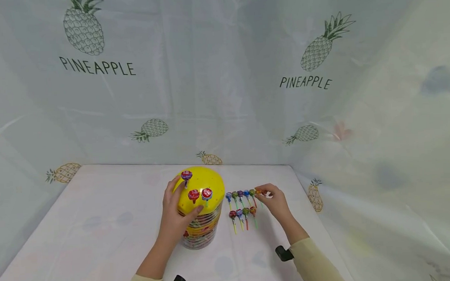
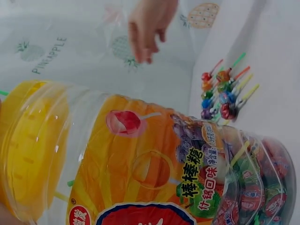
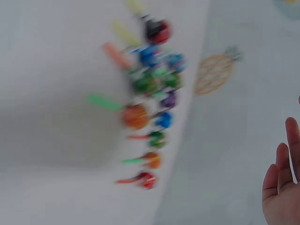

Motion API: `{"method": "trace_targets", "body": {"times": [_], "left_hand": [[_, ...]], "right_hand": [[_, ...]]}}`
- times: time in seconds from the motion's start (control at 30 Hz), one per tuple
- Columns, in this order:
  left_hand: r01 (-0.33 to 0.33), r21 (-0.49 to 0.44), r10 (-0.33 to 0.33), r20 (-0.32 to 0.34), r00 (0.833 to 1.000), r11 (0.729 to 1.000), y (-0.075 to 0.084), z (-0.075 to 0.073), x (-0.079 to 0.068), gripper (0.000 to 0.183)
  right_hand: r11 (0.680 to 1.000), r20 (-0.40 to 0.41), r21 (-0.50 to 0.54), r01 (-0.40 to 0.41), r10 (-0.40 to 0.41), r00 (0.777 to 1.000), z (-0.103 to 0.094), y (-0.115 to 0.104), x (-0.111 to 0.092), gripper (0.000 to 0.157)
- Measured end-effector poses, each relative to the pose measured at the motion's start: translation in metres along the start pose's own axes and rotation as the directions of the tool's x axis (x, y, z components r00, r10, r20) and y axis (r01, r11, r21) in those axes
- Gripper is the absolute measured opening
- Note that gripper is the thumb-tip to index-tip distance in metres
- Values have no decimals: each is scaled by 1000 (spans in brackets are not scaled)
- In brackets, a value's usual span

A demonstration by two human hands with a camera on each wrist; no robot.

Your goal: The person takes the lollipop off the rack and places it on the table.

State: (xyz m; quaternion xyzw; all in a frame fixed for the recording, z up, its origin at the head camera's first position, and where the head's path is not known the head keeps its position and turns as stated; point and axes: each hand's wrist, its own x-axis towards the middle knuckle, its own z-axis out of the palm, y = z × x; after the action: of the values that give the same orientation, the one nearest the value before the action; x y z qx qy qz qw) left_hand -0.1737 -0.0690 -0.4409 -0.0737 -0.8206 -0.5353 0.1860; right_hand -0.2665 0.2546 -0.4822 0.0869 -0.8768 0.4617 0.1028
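A clear plastic lollipop jar with a yellow lid stands on the table, lollipops visible inside through its lower wall. My left hand holds it at the lid, fingers on the far left side and thumb at the front. To the right of the jar, several wrapped lollipops lie in two rows. Over the right end of the back row is my right hand, near an orange lollipop. The left wrist view shows the right hand raised, fingers loose, with nothing visible in them.
A white patterned cloth covers the table. Behind it hangs a pale curtain printed with pineapples, and the curtain continues along the right side. Dark wrist straps sit at both sleeves.
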Motion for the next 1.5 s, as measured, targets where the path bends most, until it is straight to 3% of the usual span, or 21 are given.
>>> {"method": "trace_targets", "body": {"times": [0.27,0.53,0.77,1.03,1.5], "left_hand": [[-19,27,20,-57,998,999,6,8,-3,77],[7,36,-3,-98,995,999,13,15,-6,74],[33,25,-30,-119,992,999,18,21,-9,75],[26,30,-23,-106,994,999,19,22,-11,75],[9,107,-10,8,1000,994,12,-5,-5,73]], "right_hand": [[969,-7,188,163,-165,986,-5,-82,-7,18],[893,12,372,255,-279,960,2,-128,-18,18],[850,62,451,273,-335,940,11,-149,-25,18],[837,134,494,234,-339,931,18,-163,-31,22],[840,170,513,175,-300,939,24,-171,-35,26]]}}
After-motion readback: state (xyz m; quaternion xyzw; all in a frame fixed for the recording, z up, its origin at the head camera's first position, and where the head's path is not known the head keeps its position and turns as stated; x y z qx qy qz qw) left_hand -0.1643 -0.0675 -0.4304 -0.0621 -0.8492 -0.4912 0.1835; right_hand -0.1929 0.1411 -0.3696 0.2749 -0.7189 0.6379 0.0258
